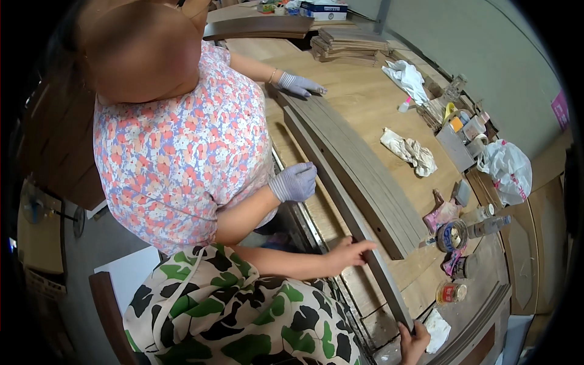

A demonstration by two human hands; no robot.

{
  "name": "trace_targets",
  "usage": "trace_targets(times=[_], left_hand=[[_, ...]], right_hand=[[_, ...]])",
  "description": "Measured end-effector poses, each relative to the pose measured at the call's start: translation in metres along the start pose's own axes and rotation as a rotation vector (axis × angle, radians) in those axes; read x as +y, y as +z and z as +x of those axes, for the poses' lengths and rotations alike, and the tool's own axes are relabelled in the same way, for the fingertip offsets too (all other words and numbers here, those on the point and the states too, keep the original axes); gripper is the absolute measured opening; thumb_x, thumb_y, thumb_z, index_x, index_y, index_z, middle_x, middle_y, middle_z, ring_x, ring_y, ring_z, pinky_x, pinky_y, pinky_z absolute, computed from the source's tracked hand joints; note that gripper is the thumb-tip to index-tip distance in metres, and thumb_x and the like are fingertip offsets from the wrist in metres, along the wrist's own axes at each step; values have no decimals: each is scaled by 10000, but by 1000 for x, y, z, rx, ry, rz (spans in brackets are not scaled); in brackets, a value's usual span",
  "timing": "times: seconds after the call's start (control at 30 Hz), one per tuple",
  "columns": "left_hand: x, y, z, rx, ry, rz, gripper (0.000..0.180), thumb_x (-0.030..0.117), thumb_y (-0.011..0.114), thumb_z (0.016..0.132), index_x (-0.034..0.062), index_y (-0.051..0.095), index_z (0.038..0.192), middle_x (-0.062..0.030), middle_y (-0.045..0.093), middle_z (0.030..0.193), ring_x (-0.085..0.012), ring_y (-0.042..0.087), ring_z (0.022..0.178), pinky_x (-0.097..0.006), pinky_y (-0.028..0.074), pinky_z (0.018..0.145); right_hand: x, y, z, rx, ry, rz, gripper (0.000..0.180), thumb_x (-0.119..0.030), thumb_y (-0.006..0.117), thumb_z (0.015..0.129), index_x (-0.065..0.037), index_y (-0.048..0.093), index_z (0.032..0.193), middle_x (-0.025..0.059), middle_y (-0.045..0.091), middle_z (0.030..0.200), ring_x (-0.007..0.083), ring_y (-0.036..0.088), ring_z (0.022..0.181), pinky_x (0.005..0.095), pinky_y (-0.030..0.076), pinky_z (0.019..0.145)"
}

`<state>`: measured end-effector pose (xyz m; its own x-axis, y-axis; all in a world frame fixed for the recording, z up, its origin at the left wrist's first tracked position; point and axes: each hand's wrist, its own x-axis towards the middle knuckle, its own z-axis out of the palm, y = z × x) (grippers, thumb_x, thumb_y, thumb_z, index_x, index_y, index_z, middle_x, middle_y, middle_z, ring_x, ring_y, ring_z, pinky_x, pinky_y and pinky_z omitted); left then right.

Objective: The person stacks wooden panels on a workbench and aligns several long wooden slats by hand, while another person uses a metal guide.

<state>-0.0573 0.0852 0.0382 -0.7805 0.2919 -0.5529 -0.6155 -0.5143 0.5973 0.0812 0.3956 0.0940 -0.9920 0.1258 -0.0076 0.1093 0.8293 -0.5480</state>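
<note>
A co-worker in a floral top [182,140] stands at the left of the wooden workbench [365,91], with one gloved hand [295,181] curled around a small tool against a long grey strip [347,207] and the other gloved hand [299,84] flat on the bench at the far end of the stacked grey boards [365,176]. The wearer's left hand [351,250] rests on the strip near its middle, fingers spread narrowly over its edge, holding nothing. The right hand [413,340] grips the strip's near end at the lower edge of the view. The strip lies along the bench edge, just beside the board stack. Further right sit a crumpled rag [410,152], a round tin [451,236] and a white plastic bag [506,169].
</note>
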Motion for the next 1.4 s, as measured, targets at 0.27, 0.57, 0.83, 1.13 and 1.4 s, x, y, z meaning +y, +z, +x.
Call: trace_targets(times=[0.27,0.57,0.83,1.13,1.4], left_hand=[[52,-67,61,176,140,257,1085,604,621,824,-174,130,1400,-348,355,1331,-350,530,1167,-358,480,954],[66,-74,72,478,483,481,830,447,617,896,-69,254,1434,-260,367,1425,-293,378,1324,-343,330,1057],[145,-130,152,802,1026,663,530,292,641,878,-32,483,1267,-220,547,1214,-299,549,1049,-371,435,921],[290,-202,166,901,1164,1028,646,370,644,864,-75,463,1295,-260,475,1334,-404,449,1222,-433,354,1038],[197,-76,102,-352,1072,2204,1153,689,724,588,-20,333,1409,-213,305,1482,-372,228,1400,-538,152,1129]], right_hand=[[-57,80,98,-84,-106,-140,323,-294,763,738,2,641,789,178,575,672,360,566,634,409,451,599],[-85,164,154,221,-464,-35,291,-232,812,698,-47,642,845,123,605,750,300,579,697,390,469,606],[-65,173,170,489,-469,-121,442,-244,787,727,-80,606,1094,156,557,1121,366,510,995,456,404,862],[-56,167,128,678,485,1262,722,-583,270,974,-85,219,1494,147,231,1539,246,252,1404,381,136,1143],[-73,157,145,385,288,1528,816,-629,218,962,0,214,1482,154,274,1523,257,244,1408,353,154,1149]])
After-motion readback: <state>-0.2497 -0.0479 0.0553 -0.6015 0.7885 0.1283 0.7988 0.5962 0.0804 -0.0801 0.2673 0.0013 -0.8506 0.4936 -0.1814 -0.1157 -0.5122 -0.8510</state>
